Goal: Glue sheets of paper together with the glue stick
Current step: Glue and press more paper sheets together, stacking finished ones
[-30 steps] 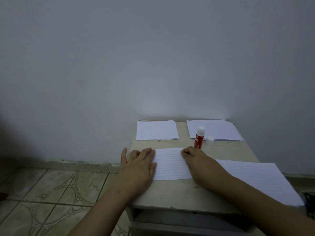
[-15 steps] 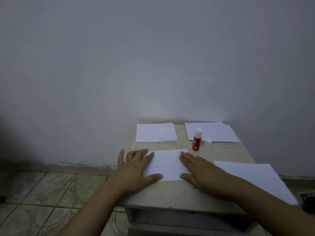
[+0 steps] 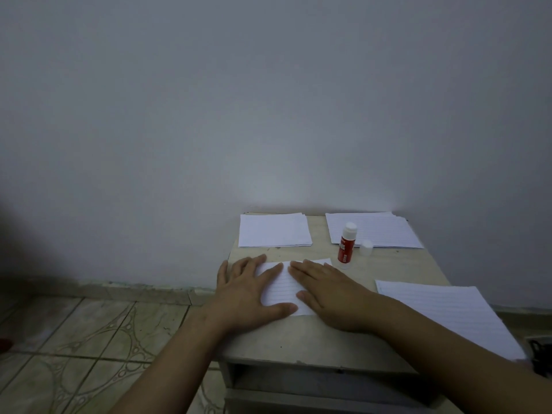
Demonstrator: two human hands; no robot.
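While both hands lie flat, fingers straight and holding nothing, the left hand (image 3: 249,289) and right hand (image 3: 328,291) press the lined sheet (image 3: 282,286) onto the table (image 3: 397,264). Uneven pressure could skew or wrinkle the thin paper. The red glue stick (image 3: 346,245) stands uncapped beside its cap (image 3: 366,247); its tip may dry.

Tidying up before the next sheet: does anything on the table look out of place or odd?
The glue stick stands uncapped, its cap loose beside it. The large lined sheet at the right juts over the table's front edge. Nothing spilled or torn.
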